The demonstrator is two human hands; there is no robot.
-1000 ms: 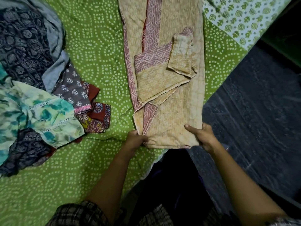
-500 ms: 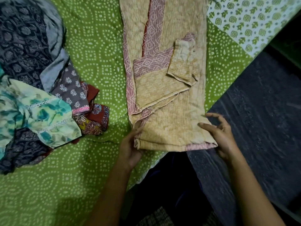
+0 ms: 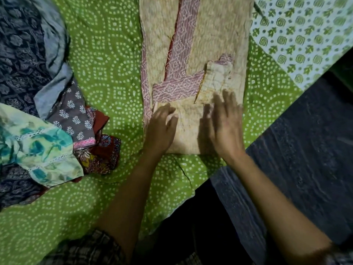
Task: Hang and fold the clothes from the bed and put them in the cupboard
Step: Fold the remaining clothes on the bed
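A beige garment with pink patterned bands (image 3: 210, 35) lies flat on the green dotted bedsheet (image 3: 107, 73), folded lengthwise, its sleeve folded across it. My left hand (image 3: 161, 129) rests on its near left part with the fingers lying on the cloth. My right hand (image 3: 223, 127) presses flat on its near right part with fingers spread; it is blurred by motion. A heap of unfolded clothes (image 3: 34, 111) sits at the left: dark blue print, grey, teal floral, maroon.
The bed's edge runs diagonally at the right, with dark floor (image 3: 305, 150) beyond it. A white sheet with green motifs (image 3: 305, 31) covers the far right corner. Bare green sheet lies between the heap and the beige garment.
Both hands let go of the garment's near edge and slid forward on top of it. The garment now lies farther onto the bed, away from the edge.
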